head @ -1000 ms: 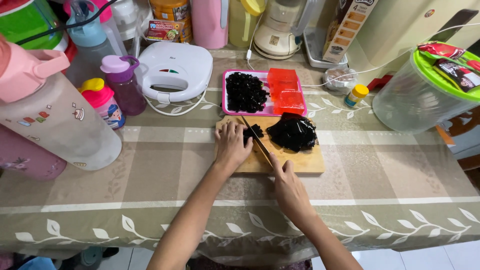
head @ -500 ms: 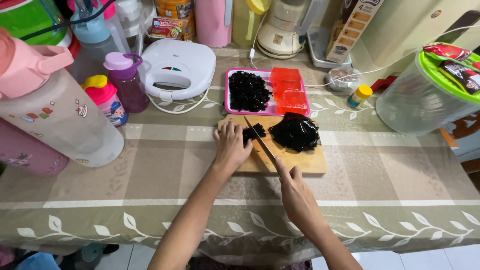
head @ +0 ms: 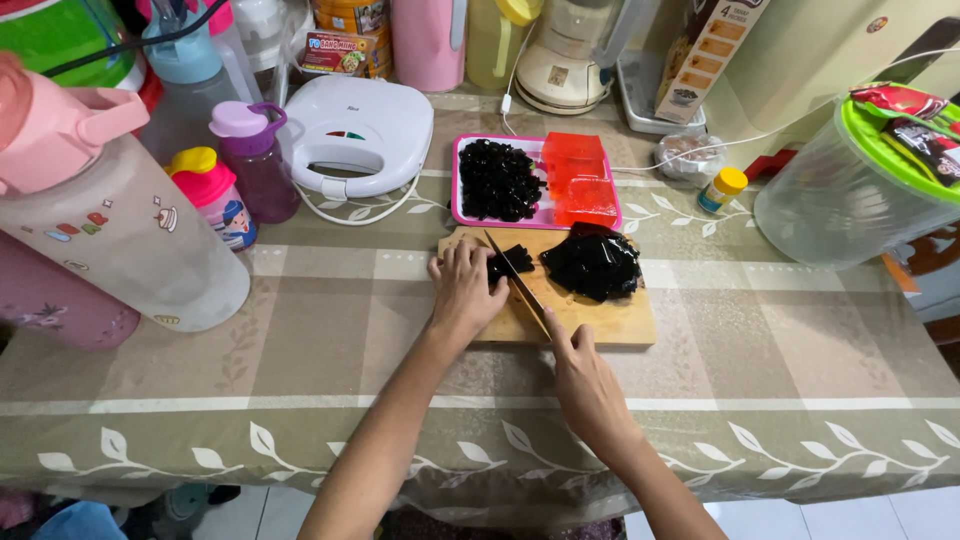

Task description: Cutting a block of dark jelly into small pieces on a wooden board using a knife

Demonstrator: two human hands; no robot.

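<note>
Our right hand (head: 585,385) grips the knife (head: 517,282), our left hand (head: 463,290) pins black jelly (head: 512,262) on the board (head: 610,320); tray (head: 458,180) half-filled with cubes, a big slab (head: 595,262) left uncut.

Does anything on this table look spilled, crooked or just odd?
Nothing spilled. The wooden cutting board sits slightly askew to the tablecloth's stripes, and snack packets lie loose on the green lid of the clear container.
</note>
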